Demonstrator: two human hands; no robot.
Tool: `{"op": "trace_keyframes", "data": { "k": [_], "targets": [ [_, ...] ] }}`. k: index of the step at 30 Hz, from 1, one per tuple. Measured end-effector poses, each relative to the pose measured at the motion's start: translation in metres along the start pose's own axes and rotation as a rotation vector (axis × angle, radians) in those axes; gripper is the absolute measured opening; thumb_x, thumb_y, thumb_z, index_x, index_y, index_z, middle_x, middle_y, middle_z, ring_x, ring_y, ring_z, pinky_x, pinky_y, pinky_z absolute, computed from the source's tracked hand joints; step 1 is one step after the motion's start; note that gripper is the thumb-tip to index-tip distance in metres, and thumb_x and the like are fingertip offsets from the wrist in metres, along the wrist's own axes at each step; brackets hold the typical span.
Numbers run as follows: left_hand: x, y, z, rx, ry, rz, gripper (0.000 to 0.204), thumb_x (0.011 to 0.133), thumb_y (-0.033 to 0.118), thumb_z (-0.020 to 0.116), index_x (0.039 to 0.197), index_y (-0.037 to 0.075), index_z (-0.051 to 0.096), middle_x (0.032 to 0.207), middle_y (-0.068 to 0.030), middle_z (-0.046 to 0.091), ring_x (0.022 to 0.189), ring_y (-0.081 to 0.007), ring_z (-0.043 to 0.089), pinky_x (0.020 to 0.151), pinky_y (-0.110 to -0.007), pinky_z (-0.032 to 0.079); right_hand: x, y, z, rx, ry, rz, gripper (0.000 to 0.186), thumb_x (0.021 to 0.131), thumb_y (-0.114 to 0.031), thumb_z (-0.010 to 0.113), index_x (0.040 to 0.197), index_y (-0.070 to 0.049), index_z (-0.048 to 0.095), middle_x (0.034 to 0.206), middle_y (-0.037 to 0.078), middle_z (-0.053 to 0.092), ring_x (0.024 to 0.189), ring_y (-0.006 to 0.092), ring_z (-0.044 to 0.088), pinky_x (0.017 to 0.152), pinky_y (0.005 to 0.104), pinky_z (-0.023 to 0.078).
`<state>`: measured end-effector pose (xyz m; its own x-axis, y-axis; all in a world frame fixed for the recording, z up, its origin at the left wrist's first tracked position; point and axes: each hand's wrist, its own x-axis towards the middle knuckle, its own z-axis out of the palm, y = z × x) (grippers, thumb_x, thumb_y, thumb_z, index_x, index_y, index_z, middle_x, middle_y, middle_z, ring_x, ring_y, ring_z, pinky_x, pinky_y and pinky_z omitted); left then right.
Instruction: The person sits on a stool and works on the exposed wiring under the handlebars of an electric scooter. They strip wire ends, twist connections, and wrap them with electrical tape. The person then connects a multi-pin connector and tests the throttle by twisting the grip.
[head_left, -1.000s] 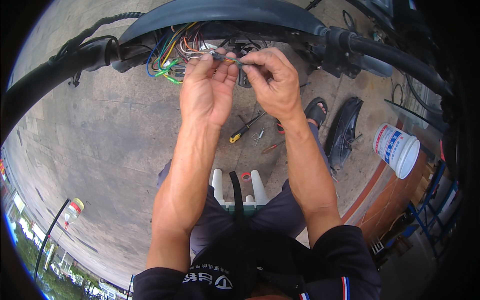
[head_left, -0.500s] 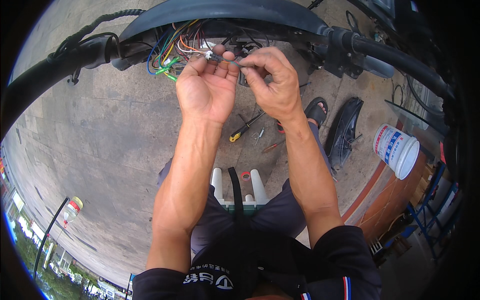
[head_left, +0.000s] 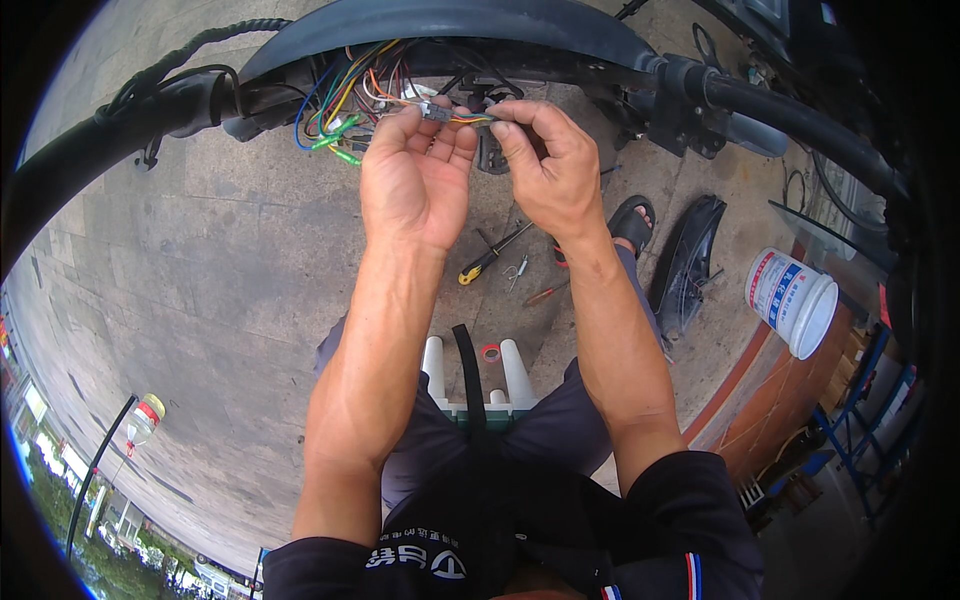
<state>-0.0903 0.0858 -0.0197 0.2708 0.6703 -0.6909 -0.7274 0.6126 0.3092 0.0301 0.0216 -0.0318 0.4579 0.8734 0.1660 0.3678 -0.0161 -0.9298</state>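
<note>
My left hand (head_left: 415, 190) is turned palm up, its thumb and curled fingertips around a small grey-white wire connector (head_left: 435, 113). Thin coloured wires (head_left: 468, 119) run rightward from that connector into the pinched thumb and forefinger of my right hand (head_left: 550, 170). Behind my hands, a loose bundle of blue, green, yellow, orange and red wires (head_left: 350, 85) hangs out beneath the dark curved body panel (head_left: 450, 30) of a two-wheeler. Green sleeved terminals (head_left: 342, 135) dangle at the left of the bundle, beside my left fingers.
On the paving (head_left: 200, 250) lie a yellow-black screwdriver (head_left: 480, 265), other small tools, a red tape roll (head_left: 490, 352) and a dark plastic part (head_left: 685, 260). A white bucket (head_left: 790, 300) is at right. Black tubes (head_left: 140, 130) flank the panel. A plastic bottle (head_left: 145, 420) is at lower left.
My right hand has risen slightly and shifted a little right, with more of the coloured wire showing between the hands. The connector has turned slightly in my left fingers.
</note>
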Motion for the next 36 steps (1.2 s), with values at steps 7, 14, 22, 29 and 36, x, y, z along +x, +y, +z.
{"op": "trace_keyframes", "data": {
  "k": [7, 14, 22, 29, 36],
  "targets": [
    [0.001, 0.0, -0.002, 0.021, -0.009, 0.041, 0.009, 0.097, 0.012, 0.054, 0.099, 0.004, 0.058, 0.098, -0.0114, 0.064, 0.093, -0.0262, 0.062, 0.085, -0.042, 0.052, 0.0, -0.001, 0.001, -0.048, -0.009, -0.006, 0.012, 0.087, -0.008, 0.066, 0.098, -0.004, 0.069, 0.09, 0.013, 0.07, 0.077, 0.0274, 0.068, 0.066, 0.0334, 0.053],
    [0.001, 0.001, -0.003, 0.012, -0.005, 0.043, 0.009, 0.096, 0.012, 0.056, 0.1, 0.004, 0.059, 0.095, -0.0106, 0.064, 0.092, -0.0258, 0.062, 0.084, -0.041, 0.052, 0.001, -0.001, -0.001, -0.061, -0.058, 0.03, 0.012, 0.087, -0.008, 0.065, 0.097, -0.002, 0.068, 0.088, 0.014, 0.069, 0.077, 0.0292, 0.068, 0.068, 0.0344, 0.053],
    [0.001, -0.001, -0.003, 0.079, 0.048, 0.041, 0.009, 0.094, 0.012, 0.058, 0.098, 0.005, 0.06, 0.094, -0.0097, 0.064, 0.092, -0.026, 0.062, 0.085, -0.041, 0.051, 0.0, 0.001, -0.005, -0.06, -0.107, 0.081, 0.013, 0.089, -0.009, 0.063, 0.097, -0.001, 0.068, 0.086, 0.015, 0.068, 0.074, 0.0268, 0.066, 0.066, 0.0334, 0.051],
    [-0.002, -0.005, -0.001, 0.115, 0.088, 0.052, 0.011, 0.092, 0.012, 0.058, 0.1, 0.005, 0.059, 0.092, -0.0097, 0.064, 0.089, -0.022, 0.061, 0.08, -0.036, 0.05, -0.001, 0.007, -0.006, -0.02, -0.117, 0.187, 0.017, 0.094, -0.012, 0.063, 0.105, 0.0, 0.068, 0.073, 0.0, 0.062, 0.067, 0.0058, 0.054, 0.06, 0.0233, 0.044],
    [-0.004, -0.006, -0.001, 0.13, 0.104, 0.074, 0.01, 0.092, 0.01, 0.058, 0.099, 0.003, 0.059, 0.091, -0.0104, 0.064, 0.085, -0.0222, 0.063, 0.076, -0.034, 0.052, 0.0, 0.009, -0.005, -0.054, -0.12, 0.208, 0.018, 0.094, -0.014, 0.063, 0.105, 0.0, 0.068, 0.073, 0.0, 0.063, 0.067, 0.0055, 0.054, 0.06, 0.0234, 0.044]
  ]
}}
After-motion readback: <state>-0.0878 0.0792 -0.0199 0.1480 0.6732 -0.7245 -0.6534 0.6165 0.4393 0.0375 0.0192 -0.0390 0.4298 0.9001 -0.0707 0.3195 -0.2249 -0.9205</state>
